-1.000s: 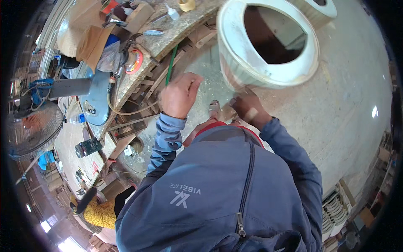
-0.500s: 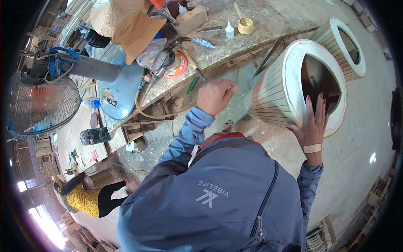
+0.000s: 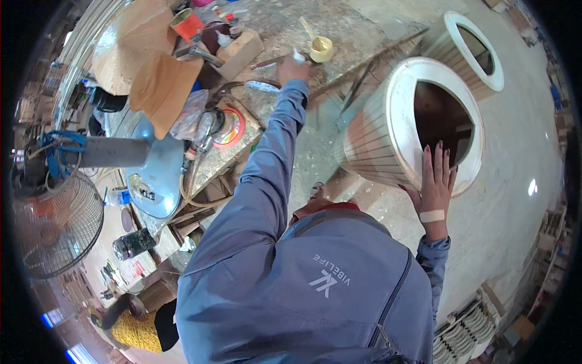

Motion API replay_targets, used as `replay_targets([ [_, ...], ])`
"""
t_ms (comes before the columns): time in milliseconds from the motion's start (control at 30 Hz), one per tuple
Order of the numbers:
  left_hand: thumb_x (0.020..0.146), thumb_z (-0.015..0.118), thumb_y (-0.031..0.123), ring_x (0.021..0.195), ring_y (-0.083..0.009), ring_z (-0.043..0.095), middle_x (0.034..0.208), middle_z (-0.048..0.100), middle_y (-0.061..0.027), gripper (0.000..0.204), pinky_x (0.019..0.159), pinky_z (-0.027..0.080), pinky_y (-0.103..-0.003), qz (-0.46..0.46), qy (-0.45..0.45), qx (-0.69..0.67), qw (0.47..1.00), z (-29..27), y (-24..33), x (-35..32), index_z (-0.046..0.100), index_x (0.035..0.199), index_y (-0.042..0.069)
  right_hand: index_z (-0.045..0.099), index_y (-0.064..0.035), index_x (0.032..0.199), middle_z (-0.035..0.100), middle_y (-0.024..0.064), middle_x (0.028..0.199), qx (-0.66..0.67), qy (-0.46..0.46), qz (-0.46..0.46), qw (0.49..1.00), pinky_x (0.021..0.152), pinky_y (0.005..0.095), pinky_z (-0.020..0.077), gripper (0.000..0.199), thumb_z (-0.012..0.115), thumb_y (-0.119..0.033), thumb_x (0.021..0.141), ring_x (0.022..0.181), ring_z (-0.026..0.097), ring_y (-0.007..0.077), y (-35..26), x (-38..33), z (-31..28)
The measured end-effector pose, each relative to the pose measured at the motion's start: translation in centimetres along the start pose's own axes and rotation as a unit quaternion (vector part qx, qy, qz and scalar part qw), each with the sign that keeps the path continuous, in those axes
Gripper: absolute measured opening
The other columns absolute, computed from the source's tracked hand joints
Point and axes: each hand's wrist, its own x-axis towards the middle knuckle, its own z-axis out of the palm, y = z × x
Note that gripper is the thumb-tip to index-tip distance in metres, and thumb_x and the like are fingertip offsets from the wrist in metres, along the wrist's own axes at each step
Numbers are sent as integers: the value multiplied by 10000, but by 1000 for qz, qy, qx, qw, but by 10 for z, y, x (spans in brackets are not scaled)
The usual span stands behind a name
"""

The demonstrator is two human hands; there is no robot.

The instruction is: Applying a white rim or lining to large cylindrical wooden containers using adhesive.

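Note:
At the workbench my left hand (image 3: 293,72) is closed round a small white squeeze bottle (image 3: 298,56); only the bottle's upper part shows above my fingers. Right beside it stands a yellowish cup (image 3: 321,50) with a brush-like handle sticking out. My right hand (image 3: 434,188), a plaster across the back of it, lies open with fingers spread on the white rim of a tapered, slatted wooden tub (image 3: 376,133). The tub's dark hollow faces up through a cut-out in the pale ring, and my fingertips reach over that opening.
A second slatted tub (image 3: 461,54) stands behind. On the bench (image 3: 357,27) lie a hammer (image 3: 227,90), a sander-like power tool (image 3: 209,124) with a hose, and a wooden box (image 3: 242,56). Left are a brown hat (image 3: 163,91), a fan (image 3: 57,224) and a person in yellow (image 3: 134,330).
My left arm has stretched forward from beside the bench edge, and that hand has closed on the squeeze bottle. My right hand stays on the tub's rim. The whole view has shifted slightly.

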Motion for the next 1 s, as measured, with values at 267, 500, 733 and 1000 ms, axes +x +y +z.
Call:
replay_targets([
  [267, 811, 801, 380, 797, -304, 674, 885, 693, -181, 473, 742, 520, -410, 39, -129, -135, 982, -57, 58, -52, 649, 1009, -21, 298, -226, 1570, 234, 93, 1642, 38, 34, -8, 999, 1131, 634, 247, 1024, 787, -488, 709, 1496, 240, 350, -2, 7, 1],
  [500, 866, 782, 165, 888, -137, 642, 984, 660, -85, 379, 764, 511, -288, 46, -297, -265, 916, -153, 149, -186, 575, 1129, -13, 352, -201, 1546, 281, 110, 1620, 195, 48, -104, 974, 1151, 618, 223, 980, 812, -450, 718, 1477, 283, 359, 40, 8, -3],
  [733, 870, 770, 81, 916, -138, 625, 1046, 615, -73, 471, 797, 499, -279, 31, -330, -322, 887, -178, 184, -268, 473, 1231, 21, 584, -192, 1384, 500, 140, 1468, 213, 198, -79, 954, 1137, 522, 270, 534, 706, -359, 891, 1391, 432, 346, 142, 32, 24],
  [1000, 957, 683, 181, 852, -83, 565, 943, 619, -32, 244, 759, 458, -235, 17, -304, -283, 909, -177, 223, -287, 583, 1096, 7, 727, -159, 1149, 707, 44, 1193, 139, 209, -77, 965, 1132, 466, 306, 293, 632, -346, 945, 1329, 513, 254, 135, 40, 33],
])
